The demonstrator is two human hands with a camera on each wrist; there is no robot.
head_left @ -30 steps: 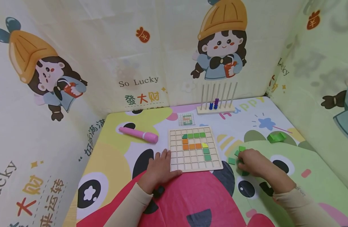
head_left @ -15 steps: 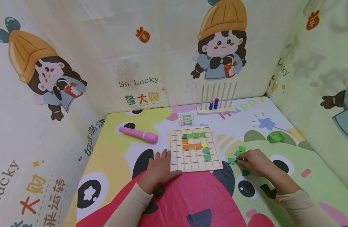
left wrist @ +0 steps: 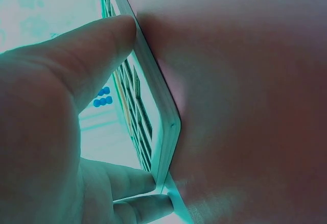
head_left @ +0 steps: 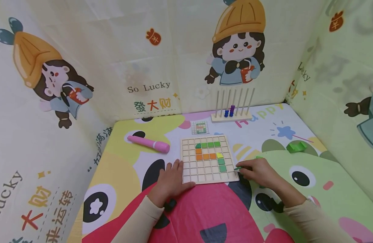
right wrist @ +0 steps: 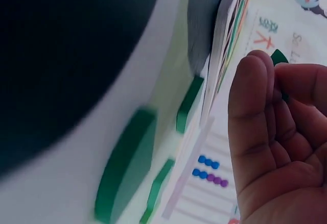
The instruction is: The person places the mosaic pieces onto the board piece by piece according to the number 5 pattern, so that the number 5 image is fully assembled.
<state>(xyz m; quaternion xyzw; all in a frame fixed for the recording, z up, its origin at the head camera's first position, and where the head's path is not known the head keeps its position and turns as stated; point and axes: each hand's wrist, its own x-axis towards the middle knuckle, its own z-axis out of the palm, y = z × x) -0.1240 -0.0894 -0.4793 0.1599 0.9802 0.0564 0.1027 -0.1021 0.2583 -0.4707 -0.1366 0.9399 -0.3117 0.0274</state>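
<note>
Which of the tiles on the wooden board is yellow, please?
The yellow tile right of the orange row, just above two green tiles; no other there is yellow.

"Where has your right hand [head_left: 260, 170] gone?"

"Left — I've brought it away from the loose green pieces [right wrist: 127, 168] to the right edge of the board [head_left: 201, 175], carrying the green piece [head_left: 237, 168] I pinch."

"And those you left behind?"

"In the head view, my hand now hides more of them."

"Anything else?"

"Yes — the printed figure [head_left: 54, 77] on the left side's cloth [head_left: 10, 111] has shifted slightly rightward."
</note>
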